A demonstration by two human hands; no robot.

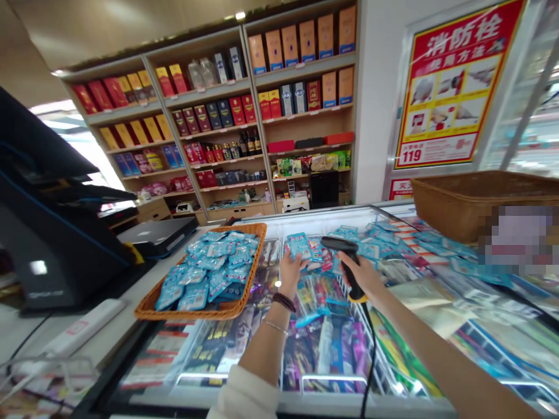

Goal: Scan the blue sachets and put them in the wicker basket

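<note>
My left hand (292, 272) is closed on a small blue packet (299, 245), held up above the glass top of a freezer (266, 401). Just to its right, my right hand (358, 273) grips a black barcode scanner (339, 243) by the handle, its head turned toward the packet. A cable (371, 349) hangs from the scanner's base. Left of my hands is an orange wicker basket (248, 291) heaped with similar blue packets (213, 262). More blue packets (379, 238) lie on the far side of the freezer.
A dark checkout terminal (48, 233) and a flat black scale (159, 235) stand at left. On the near counter lies a white power strip (82, 330). A brown basket (454, 203) sits at far right. Shelves (257, 81) of boxes and bottles line the back wall.
</note>
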